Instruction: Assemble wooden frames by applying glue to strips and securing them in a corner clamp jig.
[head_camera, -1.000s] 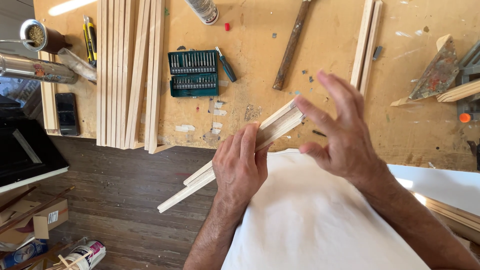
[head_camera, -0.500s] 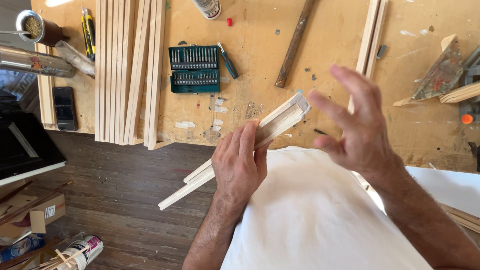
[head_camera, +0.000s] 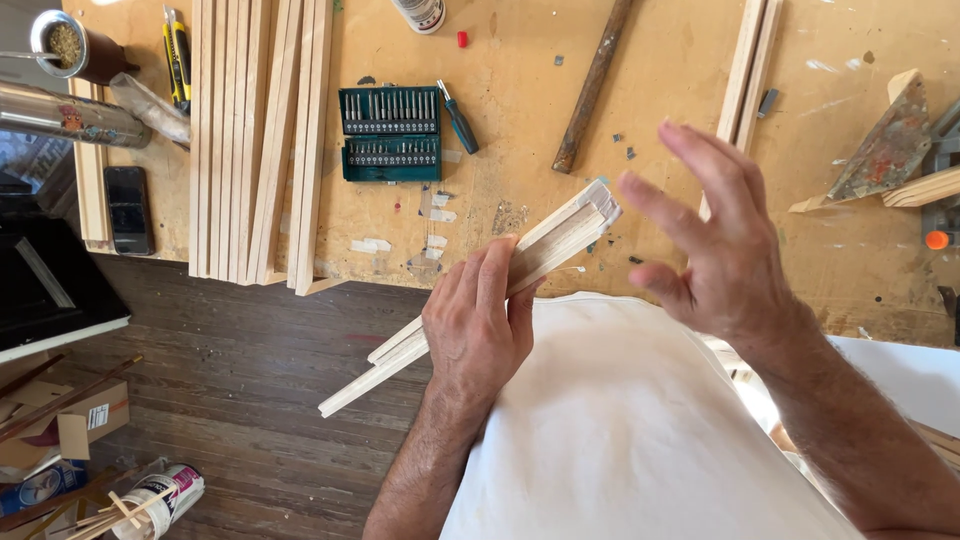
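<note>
Up beyond the left hand, a green case of screwdriver bits (head_camera: 390, 133) lies open on the workbench (head_camera: 520, 90), a small screwdriver (head_camera: 459, 105) just beside it. Further left, a long row of wooden strips (head_camera: 260, 140) runs off the bench edge. Above the right hand, a rusty hammer handle (head_camera: 594, 85) lies aslant, two more wooden slats (head_camera: 752, 60) near it. Far left: a dark phone (head_camera: 129, 209), a yellow utility knife (head_camera: 176, 55), a metal flask (head_camera: 60, 115).

bundle of pale wooden strips (head_camera: 560, 240), several thin square-edged lengths stacked flush, held off the bench (head_camera: 520, 120), tilted diagonally, upper end up-right over the bench edge, lower end down-left over the floor, mid-section gripped
</note>
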